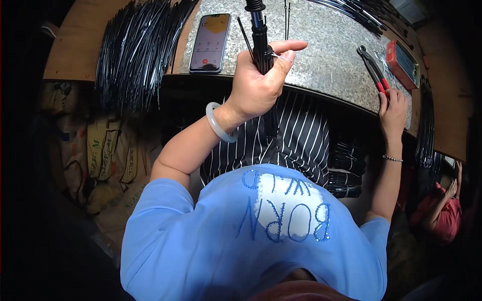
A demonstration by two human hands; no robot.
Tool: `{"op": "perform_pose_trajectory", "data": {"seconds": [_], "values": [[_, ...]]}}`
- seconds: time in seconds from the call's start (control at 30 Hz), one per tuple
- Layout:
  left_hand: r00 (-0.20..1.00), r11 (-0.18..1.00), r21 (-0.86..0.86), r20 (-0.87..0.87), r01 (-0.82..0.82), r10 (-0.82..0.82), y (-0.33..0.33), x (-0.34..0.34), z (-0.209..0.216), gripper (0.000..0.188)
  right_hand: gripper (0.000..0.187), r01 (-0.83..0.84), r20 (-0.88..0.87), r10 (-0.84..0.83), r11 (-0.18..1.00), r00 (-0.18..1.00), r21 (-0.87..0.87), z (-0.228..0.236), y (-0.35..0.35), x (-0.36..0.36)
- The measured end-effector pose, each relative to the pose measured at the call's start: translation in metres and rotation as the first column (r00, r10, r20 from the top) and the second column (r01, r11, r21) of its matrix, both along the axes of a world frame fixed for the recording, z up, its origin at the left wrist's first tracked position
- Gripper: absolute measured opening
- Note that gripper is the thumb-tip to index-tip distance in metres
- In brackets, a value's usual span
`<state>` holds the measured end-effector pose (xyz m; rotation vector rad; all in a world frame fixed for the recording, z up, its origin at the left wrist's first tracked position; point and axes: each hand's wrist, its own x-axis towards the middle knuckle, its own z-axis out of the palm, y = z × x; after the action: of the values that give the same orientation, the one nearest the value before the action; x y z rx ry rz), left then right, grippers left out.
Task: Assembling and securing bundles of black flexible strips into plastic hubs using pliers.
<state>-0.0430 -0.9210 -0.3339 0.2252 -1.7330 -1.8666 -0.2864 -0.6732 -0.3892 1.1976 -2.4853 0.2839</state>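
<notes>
My left hand (261, 83) is closed round a black umbrella frame (260, 42), held upright over the table's front edge. Its thin ribs are gathered about the shaft, and the lower part drops between my knees. A thin white strand (282, 57) shows by the thumb, while the index finger points out to the right. On the right, the fingers of my right hand (394, 105) close on the red handle ends of a pair of pincers (374, 70). The pincers lie on the speckled tabletop (321, 60), black jaws pointing away from me.
A phone (210, 42) lies left of the frame, beside a big bundle of black ribs (138, 55) overhanging the edge. Beyond the pincers sits a red box (401, 62). More ribs (344, 170) are under the table, sacks (103, 150) at left, a co-worker (444, 210) far right.
</notes>
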Motion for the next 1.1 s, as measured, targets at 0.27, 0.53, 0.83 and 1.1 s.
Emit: {"op": "perform_pose_trajectory", "data": {"seconds": [0.27,0.53,0.83,1.1], "values": [[0.994,0.998,-0.006,0.090,-0.058,0.058,-0.003,-0.006,-0.007,0.025,0.026,-0.109,0.565,0.368,0.892,0.739,-0.439,0.060,-0.017,0.067],[0.985,0.995,0.052,0.156,-0.079,0.070,-0.001,-0.012,-0.007,0.023,0.024,-0.327,-0.008,0.327,0.944,0.945,-0.046,0.106,-0.048,0.126],[0.992,0.993,0.105,0.119,-0.045,0.033,0.000,-0.005,-0.004,0.022,0.018,-0.374,-0.201,0.368,0.927,0.908,0.007,0.099,-0.049,0.131],[0.994,0.991,0.135,0.112,-0.024,0.009,0.003,-0.004,-0.001,0.022,0.014,-0.388,-0.161,0.381,0.922,0.911,-0.012,0.093,-0.047,0.132]]}}
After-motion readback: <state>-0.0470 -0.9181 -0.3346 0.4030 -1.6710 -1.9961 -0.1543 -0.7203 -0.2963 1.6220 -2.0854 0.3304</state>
